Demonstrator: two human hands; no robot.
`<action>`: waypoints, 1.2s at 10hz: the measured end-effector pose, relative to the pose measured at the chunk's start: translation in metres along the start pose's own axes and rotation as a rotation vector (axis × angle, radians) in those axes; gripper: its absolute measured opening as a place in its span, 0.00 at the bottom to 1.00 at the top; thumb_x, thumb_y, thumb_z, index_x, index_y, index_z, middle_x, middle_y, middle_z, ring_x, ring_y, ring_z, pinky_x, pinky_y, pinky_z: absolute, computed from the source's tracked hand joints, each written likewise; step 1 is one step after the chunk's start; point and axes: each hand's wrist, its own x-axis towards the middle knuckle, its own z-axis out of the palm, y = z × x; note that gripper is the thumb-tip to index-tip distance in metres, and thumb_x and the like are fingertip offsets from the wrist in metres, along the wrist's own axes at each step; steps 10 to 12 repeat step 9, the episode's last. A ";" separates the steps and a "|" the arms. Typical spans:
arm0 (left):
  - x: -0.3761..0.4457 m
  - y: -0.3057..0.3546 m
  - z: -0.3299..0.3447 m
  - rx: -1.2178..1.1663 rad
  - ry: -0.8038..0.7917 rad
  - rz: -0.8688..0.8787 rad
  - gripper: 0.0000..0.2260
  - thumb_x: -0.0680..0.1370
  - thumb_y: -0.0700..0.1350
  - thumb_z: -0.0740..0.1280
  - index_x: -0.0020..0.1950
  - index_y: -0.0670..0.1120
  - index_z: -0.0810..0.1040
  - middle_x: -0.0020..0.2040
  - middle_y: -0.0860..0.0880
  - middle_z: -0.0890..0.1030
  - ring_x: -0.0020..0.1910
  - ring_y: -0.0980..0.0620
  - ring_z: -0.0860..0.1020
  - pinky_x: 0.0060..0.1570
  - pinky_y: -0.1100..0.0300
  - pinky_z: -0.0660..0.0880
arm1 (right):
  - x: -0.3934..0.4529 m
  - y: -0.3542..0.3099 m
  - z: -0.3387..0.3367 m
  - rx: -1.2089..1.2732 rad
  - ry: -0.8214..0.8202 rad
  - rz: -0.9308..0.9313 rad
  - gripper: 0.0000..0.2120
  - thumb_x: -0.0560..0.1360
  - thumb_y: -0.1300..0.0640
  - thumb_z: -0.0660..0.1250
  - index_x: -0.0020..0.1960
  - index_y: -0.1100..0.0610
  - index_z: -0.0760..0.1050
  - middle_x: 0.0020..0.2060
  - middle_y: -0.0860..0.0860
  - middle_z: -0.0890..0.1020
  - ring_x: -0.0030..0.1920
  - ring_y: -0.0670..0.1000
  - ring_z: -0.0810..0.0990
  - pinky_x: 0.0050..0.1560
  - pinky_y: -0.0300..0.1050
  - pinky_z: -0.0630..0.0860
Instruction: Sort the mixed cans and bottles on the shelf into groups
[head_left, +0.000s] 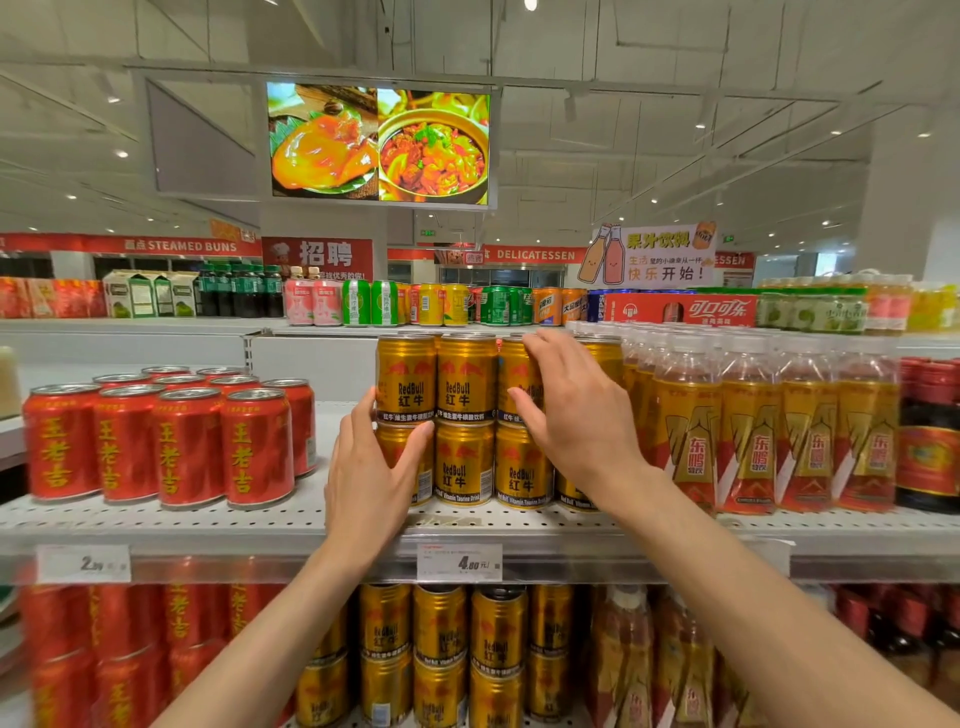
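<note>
Head view: both my bare forearms reach up from the bottom edge toward the gold Red Bull cans (465, 421), which stand two tiers high at the middle of the white perforated shelf (208, 519). My left hand (371, 467) comes in from about 7 o'clock, wrist slightly bent back, fingers loosely curled around the left side of the lower left can (402, 462) — thumb up along the seam where the two tiers meet, fingertips lying across the can's front, a light wrap rather than a hard squeeze. My right hand (576, 415) comes in from about 5 o'clock, palm turned toward the stack, fingers spread and extended; the fingertips rest on the rim and face of the third upper can (517, 379), the thumb pointing toward 9 o'clock across its label, so the hand lies open against the can and is not closed around it. At 9 o'clock from the stack, well apart across a bare stretch of shelf, stands a cluster of red cans (166, 441). At 3 o'clock, just beside the gold cans, is a row of gold-labelled bottles (753, 426), and beyond them, at the frame's right edge, dark bottles with red labels (930, 436). A price tag (460, 562) sits on the shelf's front edge below the stack.
</note>
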 end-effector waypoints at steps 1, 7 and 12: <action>-0.002 0.000 0.001 0.100 0.008 0.030 0.33 0.81 0.60 0.64 0.82 0.49 0.58 0.72 0.45 0.71 0.72 0.47 0.69 0.67 0.48 0.71 | -0.007 -0.006 0.003 0.000 -0.046 0.016 0.32 0.76 0.54 0.73 0.76 0.60 0.66 0.74 0.58 0.70 0.76 0.57 0.68 0.69 0.56 0.74; -0.040 0.005 -0.035 0.492 -0.248 0.454 0.25 0.80 0.54 0.69 0.74 0.46 0.73 0.74 0.45 0.71 0.71 0.45 0.72 0.67 0.48 0.75 | -0.085 -0.027 -0.019 -0.006 -0.396 0.097 0.30 0.81 0.44 0.62 0.80 0.52 0.60 0.81 0.54 0.55 0.78 0.54 0.61 0.74 0.52 0.65; -0.027 0.012 -0.062 0.439 -0.445 0.399 0.26 0.82 0.60 0.62 0.78 0.55 0.64 0.73 0.53 0.70 0.70 0.53 0.72 0.64 0.56 0.73 | -0.085 -0.043 -0.042 -0.094 -0.553 0.164 0.28 0.82 0.42 0.57 0.79 0.50 0.60 0.73 0.47 0.71 0.70 0.49 0.72 0.66 0.47 0.73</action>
